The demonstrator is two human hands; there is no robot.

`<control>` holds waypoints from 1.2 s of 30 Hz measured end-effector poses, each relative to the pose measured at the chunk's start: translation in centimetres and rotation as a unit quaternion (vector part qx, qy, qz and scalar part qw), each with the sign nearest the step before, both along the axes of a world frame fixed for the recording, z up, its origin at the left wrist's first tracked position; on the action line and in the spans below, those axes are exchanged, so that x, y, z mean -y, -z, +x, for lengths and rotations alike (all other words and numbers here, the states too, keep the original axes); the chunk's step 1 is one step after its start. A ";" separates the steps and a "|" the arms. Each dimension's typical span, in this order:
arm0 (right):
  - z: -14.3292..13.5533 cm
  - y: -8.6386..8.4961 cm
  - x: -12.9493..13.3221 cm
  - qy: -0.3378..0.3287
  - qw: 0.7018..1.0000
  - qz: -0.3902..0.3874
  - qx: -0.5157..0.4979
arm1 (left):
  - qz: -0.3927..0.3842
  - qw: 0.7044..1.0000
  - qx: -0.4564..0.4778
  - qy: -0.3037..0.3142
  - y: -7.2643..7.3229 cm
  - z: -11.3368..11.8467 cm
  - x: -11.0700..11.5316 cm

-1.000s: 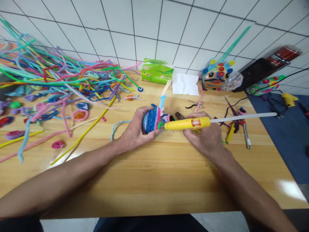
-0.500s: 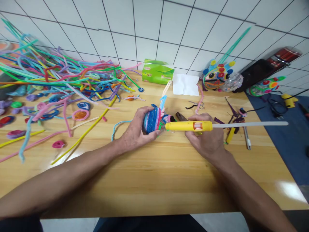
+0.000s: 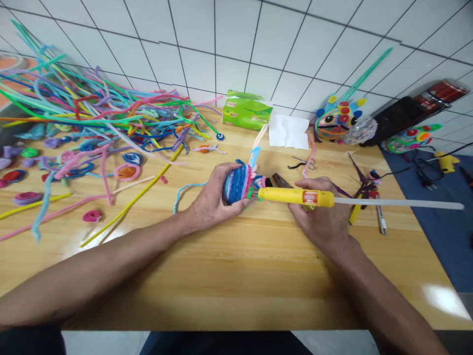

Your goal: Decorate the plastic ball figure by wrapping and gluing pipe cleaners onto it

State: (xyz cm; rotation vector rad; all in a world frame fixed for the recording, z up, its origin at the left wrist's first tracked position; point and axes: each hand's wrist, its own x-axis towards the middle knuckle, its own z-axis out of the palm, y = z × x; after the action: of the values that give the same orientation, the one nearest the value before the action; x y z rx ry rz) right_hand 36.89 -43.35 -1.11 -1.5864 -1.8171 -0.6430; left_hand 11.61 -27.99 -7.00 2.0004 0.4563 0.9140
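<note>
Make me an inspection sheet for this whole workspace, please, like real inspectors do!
Surface: wooden table, shiny glare near the front right corner.
Job's things: striped craft; yellow glue gun, nozzle pointed at the craft.
Clutter: fuzzy sticks heaped at left; white paper beside the green tissue pack.
Hands: left hand has its fingers around the craft; right hand holds the glue gun.
Cables: black cord looped at right.
Surroundings: white tiled wall behind.

Craft wkspace: wd. table (image 3: 221,276) bears pipe cleaners (image 3: 127,112) at its L end; glue gun (image 3: 281,195) over its ctr.; tiled wall (image 3: 236,47) behind it.
</note>
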 end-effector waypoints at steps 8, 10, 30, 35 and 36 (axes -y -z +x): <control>0.0 -0.1 0.1 -0.012 1.000 -0.009 0.003 | 0.000 1.000 -0.007 -0.005 -0.3 -0.1 0.1; 0.1 0.0 0.1 -0.009 1.000 0.001 0.007 | 0.000 1.000 -0.009 -0.003 -0.4 -0.1 0.1; 0.0 0.4 0.2 0.002 1.000 0.000 0.014 | -0.025 1.000 -0.002 -0.003 -0.1 0.0 0.1; 0.0 0.2 0.2 0.003 1.000 0.004 0.007 | -0.017 1.000 -0.004 -0.007 -0.4 0.0 0.2; 0.0 0.1 0.2 -0.002 1.000 0.005 0.004 | -0.015 1.000 -0.006 -0.007 -0.4 -0.1 0.2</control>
State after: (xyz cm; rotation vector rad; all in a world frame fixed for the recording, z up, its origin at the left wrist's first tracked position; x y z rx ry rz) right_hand 36.85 -43.59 -1.19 -1.5756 -1.8208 -0.6558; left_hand 11.54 -28.17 -6.56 1.9783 0.4887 0.8987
